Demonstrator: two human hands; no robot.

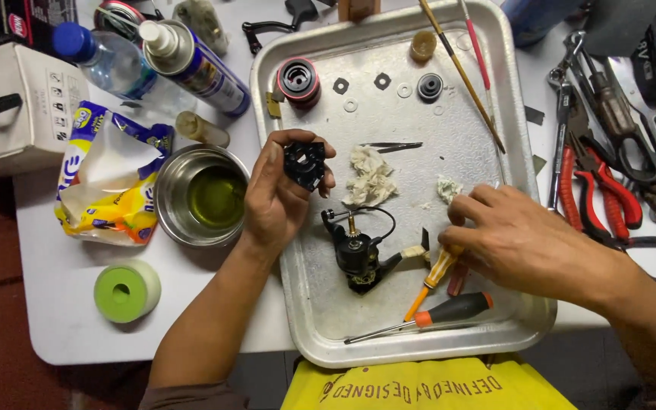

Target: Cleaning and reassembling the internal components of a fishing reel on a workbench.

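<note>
Over the left part of the metal tray (309, 319), the left hand (279, 201) holds a small black part (304, 163) pinched between thumb and fingertips, just left of a crumpled tissue (370, 178). Near the tray's right side, the right hand (521, 239) is closed on the amber handle of a screwdriver (434, 277), beside the black reel body (358, 254) lying in the tray. Farther left on the worktop (62, 319) stand a steel bowl of yellowish liquid (203, 197) and a green tape roll (125, 290).
</note>
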